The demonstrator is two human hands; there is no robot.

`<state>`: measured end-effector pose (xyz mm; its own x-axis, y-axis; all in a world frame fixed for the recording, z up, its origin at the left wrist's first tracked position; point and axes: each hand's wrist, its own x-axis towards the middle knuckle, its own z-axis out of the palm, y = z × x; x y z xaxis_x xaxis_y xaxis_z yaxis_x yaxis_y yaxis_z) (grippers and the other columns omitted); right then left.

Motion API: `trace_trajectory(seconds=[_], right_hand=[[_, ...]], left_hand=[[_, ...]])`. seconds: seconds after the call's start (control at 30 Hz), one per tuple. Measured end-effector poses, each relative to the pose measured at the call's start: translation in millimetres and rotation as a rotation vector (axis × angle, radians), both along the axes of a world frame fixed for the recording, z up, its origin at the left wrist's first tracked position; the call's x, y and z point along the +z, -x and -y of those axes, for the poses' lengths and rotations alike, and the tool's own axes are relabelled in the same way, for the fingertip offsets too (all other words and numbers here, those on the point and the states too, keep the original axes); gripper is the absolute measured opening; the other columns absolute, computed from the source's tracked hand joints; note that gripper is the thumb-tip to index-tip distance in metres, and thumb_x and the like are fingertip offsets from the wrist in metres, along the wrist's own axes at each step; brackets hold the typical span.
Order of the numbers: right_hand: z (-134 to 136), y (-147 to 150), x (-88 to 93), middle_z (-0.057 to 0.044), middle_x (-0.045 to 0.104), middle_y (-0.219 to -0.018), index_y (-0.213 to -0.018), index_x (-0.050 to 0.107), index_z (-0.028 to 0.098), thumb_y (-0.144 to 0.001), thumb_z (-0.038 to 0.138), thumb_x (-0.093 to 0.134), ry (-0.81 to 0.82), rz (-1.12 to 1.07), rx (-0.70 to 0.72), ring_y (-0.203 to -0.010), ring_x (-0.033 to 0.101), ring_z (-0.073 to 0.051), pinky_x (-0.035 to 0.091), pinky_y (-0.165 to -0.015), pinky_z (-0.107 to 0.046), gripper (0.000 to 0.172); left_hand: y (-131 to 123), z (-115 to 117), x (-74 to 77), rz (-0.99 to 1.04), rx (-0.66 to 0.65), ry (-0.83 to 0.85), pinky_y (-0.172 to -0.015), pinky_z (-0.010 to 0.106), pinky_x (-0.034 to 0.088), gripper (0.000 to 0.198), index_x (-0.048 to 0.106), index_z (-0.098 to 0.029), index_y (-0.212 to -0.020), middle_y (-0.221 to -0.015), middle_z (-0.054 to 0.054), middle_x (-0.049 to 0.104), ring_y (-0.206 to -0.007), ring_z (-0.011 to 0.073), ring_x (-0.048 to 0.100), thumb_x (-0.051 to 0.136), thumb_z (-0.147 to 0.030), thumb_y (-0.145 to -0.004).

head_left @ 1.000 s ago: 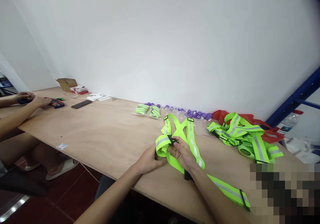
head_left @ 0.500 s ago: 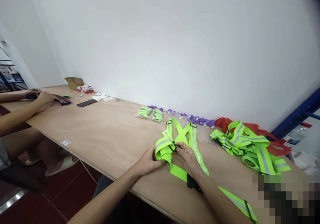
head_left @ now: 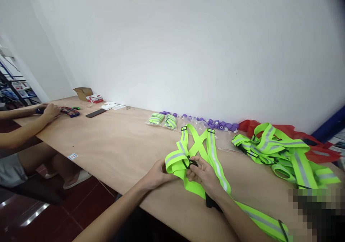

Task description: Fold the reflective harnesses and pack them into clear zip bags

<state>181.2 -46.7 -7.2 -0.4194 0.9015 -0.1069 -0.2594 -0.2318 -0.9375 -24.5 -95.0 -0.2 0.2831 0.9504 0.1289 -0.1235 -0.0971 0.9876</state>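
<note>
A neon-yellow reflective harness point(head_left: 198, 142) with silver stripes lies on the wooden table, its straps crossing in an X. My left hand point(head_left: 159, 173) is closed round a folded loop of its strap, lifted a little off the surface. At the other side of that loop, my right hand point(head_left: 201, 172) pinches a black plastic buckle point(head_left: 192, 163) between thumb and fingers. Another black buckle point(head_left: 211, 203) rests partly hidden under my right forearm. From there a strap point(head_left: 258, 218) with a black slider runs toward the lower right.
Two bagged harnesses point(head_left: 163, 120), purple rolls point(head_left: 221, 126) and clear bags lie along the wall. A heap of neon straps point(head_left: 277, 152) sits on a red bag point(head_left: 318, 152) at right. At left, a co-worker's hands point(head_left: 50, 109) hold a dark object near a black phone-like slab point(head_left: 95, 113).
The camera view has shifted slightly. My right fingers have curled closer round the black buckle, while my left hand keeps its hold on the strap loop.
</note>
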Motion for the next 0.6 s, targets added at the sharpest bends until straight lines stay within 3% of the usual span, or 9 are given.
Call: trace_trajectory(seconds=[0.13,0.27,0.4,0.6], right_hand=[[-1,3,-7.6,0.0,0.073,-0.069,-0.092,0.059,0.021,-0.055,0.05,0.091,0.046,-0.06,-0.048,-0.056,0.072,-0.019,0.058,-0.06,-0.031,0.057],[-1,1,-8.4,0.001,0.072,-0.074,-0.094,0.062,0.022,-0.06,0.043,0.091,0.065,-0.13,-0.073,-0.067,0.075,-0.022,0.061,-0.069,-0.035,0.05],[3,-1,-2.6,0.0,0.074,-0.084,-0.1,0.066,0.023,-0.062,0.034,0.092,0.042,-0.153,-0.044,-0.079,0.076,-0.023,0.06,-0.08,-0.038,0.048],[0,-2,-6.2,-0.001,0.075,-0.085,-0.1,0.065,0.024,-0.059,0.035,0.093,0.012,-0.121,-0.067,-0.081,0.076,-0.024,0.059,-0.081,-0.039,0.05]], left_hand=[[-4,3,-4.0,-0.139,0.097,-0.065,-0.096,0.041,0.051,0.057,0.062,-0.017,-0.126,-0.124,0.011,0.068,-0.112,0.0305,0.064,0.081,-0.02,-0.073],[-6,4,0.2,-0.269,0.188,-0.205,-0.101,0.04,0.047,0.058,0.058,-0.019,-0.13,-0.126,0.009,0.066,-0.117,0.0292,0.06,0.072,-0.012,-0.074],[-3,3,4.1,-0.245,0.187,-0.199,-0.1,0.038,0.048,0.051,0.058,-0.018,-0.127,-0.125,0.008,0.067,-0.116,0.0273,0.061,0.064,-0.014,-0.077],[15,7,9.9,-0.379,0.343,-0.202,-0.09,0.034,0.051,0.043,0.056,-0.018,-0.12,-0.113,0.006,0.069,-0.102,0.0239,0.065,0.058,-0.016,-0.077]])
